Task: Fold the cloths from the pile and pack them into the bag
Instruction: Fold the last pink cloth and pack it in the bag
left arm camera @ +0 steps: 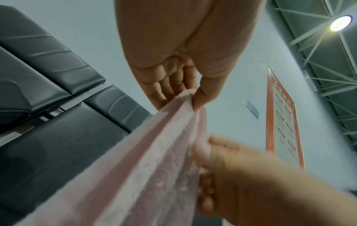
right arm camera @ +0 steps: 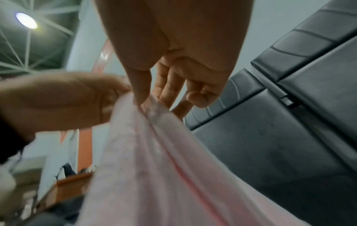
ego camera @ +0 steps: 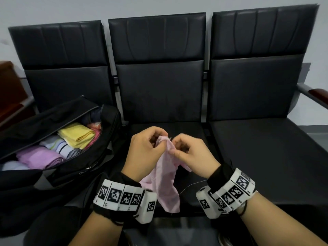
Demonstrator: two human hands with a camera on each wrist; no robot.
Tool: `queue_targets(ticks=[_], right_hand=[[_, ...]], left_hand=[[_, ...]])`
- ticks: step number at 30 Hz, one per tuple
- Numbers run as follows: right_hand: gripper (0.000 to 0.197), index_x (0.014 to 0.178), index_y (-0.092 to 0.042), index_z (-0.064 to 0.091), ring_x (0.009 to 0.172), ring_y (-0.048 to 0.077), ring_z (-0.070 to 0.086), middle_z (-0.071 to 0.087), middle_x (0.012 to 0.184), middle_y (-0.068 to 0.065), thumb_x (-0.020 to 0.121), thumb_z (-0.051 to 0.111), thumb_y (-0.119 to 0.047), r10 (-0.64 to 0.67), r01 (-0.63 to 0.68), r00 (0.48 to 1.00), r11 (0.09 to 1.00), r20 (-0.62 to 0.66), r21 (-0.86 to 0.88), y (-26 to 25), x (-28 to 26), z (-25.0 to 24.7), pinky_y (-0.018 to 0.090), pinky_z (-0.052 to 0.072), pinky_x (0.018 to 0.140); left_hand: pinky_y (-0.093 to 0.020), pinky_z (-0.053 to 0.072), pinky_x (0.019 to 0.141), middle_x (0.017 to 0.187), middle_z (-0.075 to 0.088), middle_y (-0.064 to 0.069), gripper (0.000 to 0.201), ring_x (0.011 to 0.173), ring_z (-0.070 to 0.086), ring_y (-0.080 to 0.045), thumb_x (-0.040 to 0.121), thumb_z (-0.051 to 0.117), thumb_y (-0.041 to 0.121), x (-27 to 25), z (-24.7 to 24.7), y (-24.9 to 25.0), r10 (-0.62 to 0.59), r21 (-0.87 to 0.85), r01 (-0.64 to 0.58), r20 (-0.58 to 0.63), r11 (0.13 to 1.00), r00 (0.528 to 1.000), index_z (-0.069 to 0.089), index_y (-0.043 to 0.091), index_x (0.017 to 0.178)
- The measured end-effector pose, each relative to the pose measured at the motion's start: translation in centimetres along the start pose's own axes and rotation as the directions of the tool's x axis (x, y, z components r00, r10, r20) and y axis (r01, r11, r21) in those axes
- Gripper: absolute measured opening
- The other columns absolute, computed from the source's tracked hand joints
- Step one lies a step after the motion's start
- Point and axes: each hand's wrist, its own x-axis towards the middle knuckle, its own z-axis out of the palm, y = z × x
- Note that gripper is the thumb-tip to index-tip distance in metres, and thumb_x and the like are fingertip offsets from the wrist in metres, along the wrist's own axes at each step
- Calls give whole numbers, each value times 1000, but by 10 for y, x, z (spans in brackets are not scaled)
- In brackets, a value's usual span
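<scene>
Hanging from both hands (ego camera: 147, 148) (ego camera: 190, 153), pink cloth (ego camera: 166, 181).

A row of 3 black padded seats (ego camera: 159, 89) against a pale wall (ego camera: 53, 9) — an orange poster (left arm camera: 284, 122) hangs there.

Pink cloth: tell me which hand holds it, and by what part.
Both. The left hand and right hand pinch the pink cloth at its top edge, close together; the rest hangs down.
</scene>
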Motion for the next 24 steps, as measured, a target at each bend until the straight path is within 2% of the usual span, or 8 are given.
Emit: queue_targets(ticks=[2,4,7,11,14,16,20,24], right_hand=[[6,85,-27,65,77,9,62,68,79,-6,84,70,-28,49,-39,996,989,69,-145,22,-4,4,33,53,73],[11,84,-22,65,83,10,55,65,80,-7,84,69,-33,113,-67,988,930,107,-362,47,-10,10,35,49,77],[18,77,-20,62,88,16,50,61,79,0,85,67,-34,189,-92,973,843,132,-530,76,-19,15,33,45,77],[20,73,-22,56,88,14,42,62,84,-13,88,63,-34,193,-6,964,704,184,-710,98,-26,16,31,40,81],[19,102,-30,72,102,12,43,63,114,-26,91,59,-39,207,17,957,658,203,-753,105,-28,11,30,38,89],[24,109,-32,72,108,12,44,61,121,-28,91,59,-41,203,35,955,650,218,-759,105,-29,6,30,38,92],[21,106,-31,72,113,11,46,65,109,-22,92,59,-40,128,72,972,642,199,-763,104,-29,-9,28,36,91],[18,104,-29,73,105,13,51,64,95,-13,92,61,-36,54,110,980,656,192,-746,98,-26,-22,29,38,87]], left_hand=[[-16,53,68,86,70,12,23,79,68,-8,84,66,3,0,-3,1,-7,-37,5,-41,999,999,69,24,91],[-17,53,70,87,70,12,25,80,68,-8,86,64,1,1,-7,3,-9,-60,5,-80,998,997,69,24,92],[-16,53,72,89,69,10,23,82,68,-10,87,63,-1,3,-15,6,-1,-87,-10,-123,996,992,69,20,93],[-14,52,70,89,69,10,21,82,67,-9,88,65,1,5,-29,9,22,-86,-37,-166,996,986,68,20,95],[-11,50,68,89,69,10,25,79,66,-5,87,64,1,7,-40,4,29,-71,-46,-219,996,975,68,25,93],[-12,51,69,89,70,9,27,78,66,-5,86,65,1,9,-46,-2,29,-70,-47,-243,996,970,68,27,93],[-14,51,69,88,71,10,24,77,65,-5,83,65,10,13,-59,-16,10,-64,-33,-329,997,944,68,33,90],[-10,47,66,84,69,16,19,70,60,2,80,63,16,17,-72,-27,-2,-42,-16,-399,999,917,68,32,88]])
